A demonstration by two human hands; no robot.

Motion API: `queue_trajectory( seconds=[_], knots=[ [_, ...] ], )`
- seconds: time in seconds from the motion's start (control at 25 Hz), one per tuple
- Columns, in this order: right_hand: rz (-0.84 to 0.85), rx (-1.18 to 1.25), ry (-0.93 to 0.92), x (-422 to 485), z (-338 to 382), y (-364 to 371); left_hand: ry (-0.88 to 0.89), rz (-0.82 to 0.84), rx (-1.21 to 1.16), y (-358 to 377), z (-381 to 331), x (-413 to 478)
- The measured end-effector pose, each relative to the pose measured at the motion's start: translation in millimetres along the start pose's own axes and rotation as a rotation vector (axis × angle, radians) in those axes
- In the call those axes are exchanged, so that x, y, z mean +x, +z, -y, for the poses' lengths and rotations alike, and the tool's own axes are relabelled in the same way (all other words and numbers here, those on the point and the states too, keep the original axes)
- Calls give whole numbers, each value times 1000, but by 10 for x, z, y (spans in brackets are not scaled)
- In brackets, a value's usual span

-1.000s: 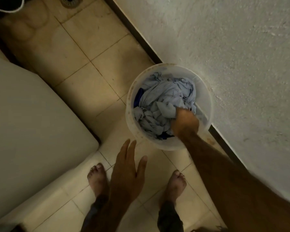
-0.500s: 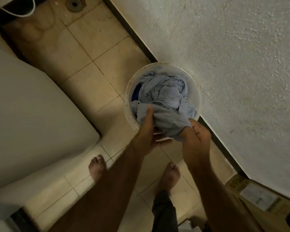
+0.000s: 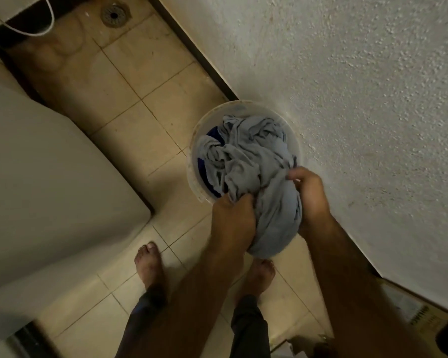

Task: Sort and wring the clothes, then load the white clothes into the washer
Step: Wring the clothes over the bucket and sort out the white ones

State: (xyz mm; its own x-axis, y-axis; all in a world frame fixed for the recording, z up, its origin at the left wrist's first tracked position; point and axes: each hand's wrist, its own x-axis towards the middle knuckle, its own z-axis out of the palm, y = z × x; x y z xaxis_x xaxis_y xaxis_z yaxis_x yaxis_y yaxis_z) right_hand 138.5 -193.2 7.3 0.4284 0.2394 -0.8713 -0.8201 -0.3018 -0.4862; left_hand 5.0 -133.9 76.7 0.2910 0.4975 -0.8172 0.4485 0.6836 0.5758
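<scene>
Overhead, both hands (image 3: 233,215) (image 3: 311,200) clutch the pale cloth (image 3: 274,210) at the bucket's (image 3: 192,161) wallside rim, fingers closed.

Your left hand (image 3: 233,218) and right hand (image 3: 312,200) are both closed in fists, gripping from either side, knuckles up. Both bare forearms reach forward and down, nearly parallel; your bare feet stand below them.

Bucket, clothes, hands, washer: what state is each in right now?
Bucket: upright on the floor, full of clothes.
Pale garment: bunched, partly lifted over the rim.
Dark blue cloth: buried underneath.
Left hand: gripping the garment.
Right hand: gripping the garment.
Washer: lid closed.
</scene>
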Motion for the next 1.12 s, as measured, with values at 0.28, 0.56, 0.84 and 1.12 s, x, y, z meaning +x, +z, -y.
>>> queue_trajectory(
  seconds=[0.28, 0.56, 0.84, 1.12],
  knots=[
    [14, -316, 0, 498, -59, 284, -9, 55, 114, -558, 233, -632],
    [-114, -349, -204, -110, -248, 256, -163, 92, -191, -664, 348, 97],
    [112, -685, -212, -1064, -871, 282, -213, 331, -429, -1006, 358, 264],
    [-8, -416, -123, -842, -849, 82, -128, 154, -359, -1502, 497, -142]
  ],
)
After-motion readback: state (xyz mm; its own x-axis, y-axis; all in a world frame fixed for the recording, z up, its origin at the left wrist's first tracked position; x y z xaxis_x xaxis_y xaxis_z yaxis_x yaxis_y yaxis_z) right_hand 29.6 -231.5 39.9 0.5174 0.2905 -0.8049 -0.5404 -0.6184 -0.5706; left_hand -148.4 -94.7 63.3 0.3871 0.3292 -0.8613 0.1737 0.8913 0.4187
